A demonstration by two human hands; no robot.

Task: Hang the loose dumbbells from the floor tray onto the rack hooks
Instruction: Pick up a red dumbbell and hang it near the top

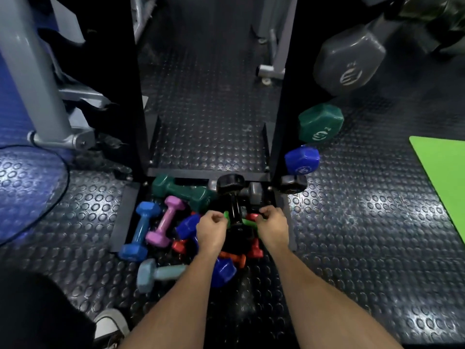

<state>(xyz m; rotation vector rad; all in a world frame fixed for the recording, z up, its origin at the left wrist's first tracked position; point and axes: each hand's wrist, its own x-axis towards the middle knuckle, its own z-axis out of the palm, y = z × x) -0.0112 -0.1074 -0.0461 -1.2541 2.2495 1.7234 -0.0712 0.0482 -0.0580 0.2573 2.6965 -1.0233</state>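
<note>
Black rubber floor [352, 248] with raised round studs fills the view, a green mat [445, 177] at 3 o'clock and grey machine legs [37, 79] at 10 o'clock. The black rack [284, 96] rises from 12 o'clock, its two uprights framing bare floor. At its foot lies the floor tray [123, 217], heaped with loose dumbbells — blue [139, 230], pink [166, 221], dark green [181, 190], pale grey-blue [156, 273], red and orange ones half buried. A black dumbbell [232, 197] stands tilted across the heap. Both hands reach in at centre: the left hand [210, 231] is curled, what it pinches hidden; the right hand [273, 226] is curled too, its hold hidden among the weights. At 2 o'clock a green [320, 123], a blue [302, 159] and a large grey [349, 61] dumbbell hang on the rack's right side.
</note>
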